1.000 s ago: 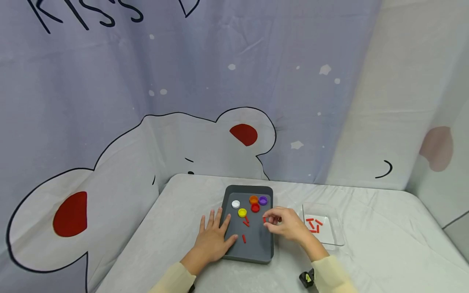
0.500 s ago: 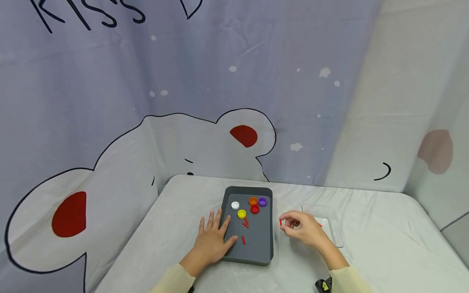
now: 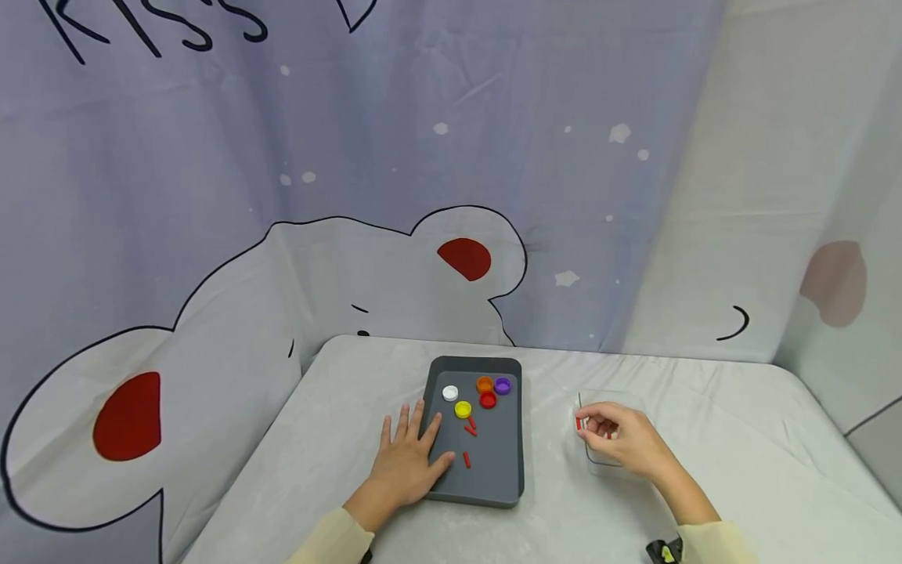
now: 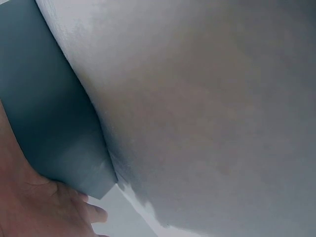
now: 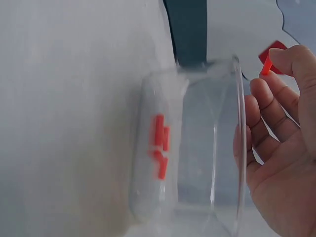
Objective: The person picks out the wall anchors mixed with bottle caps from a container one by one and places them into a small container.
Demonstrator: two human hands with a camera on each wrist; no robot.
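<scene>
My right hand point(image 3: 625, 439) pinches a small red stick point(image 3: 579, 423) between thumb and index finger, above a clear plastic box point(image 5: 212, 143). In the right wrist view several red sticks point(image 5: 159, 131) lie on the bottom of that box; in the head view the hand covers most of them. My left hand point(image 3: 403, 466) lies with spread fingers over the left edge of a dark grey tray point(image 3: 493, 466). On the tray are a red stick point(image 3: 467, 460) near the thumb and two more red sticks point(image 3: 471, 427) further back.
Small round cups stand in the tray's far half: white point(image 3: 450, 393), yellow point(image 3: 463, 410), orange point(image 3: 485, 384), purple point(image 3: 503, 385) and red point(image 3: 488, 399). A white cloth point(image 3: 740, 446) covers the table. Behind it hangs a printed curtain point(image 3: 395, 141).
My right hand has moved right, from over the tray to over the clear box, still pinching the red stick. The left hand has stayed on the tray edge.
</scene>
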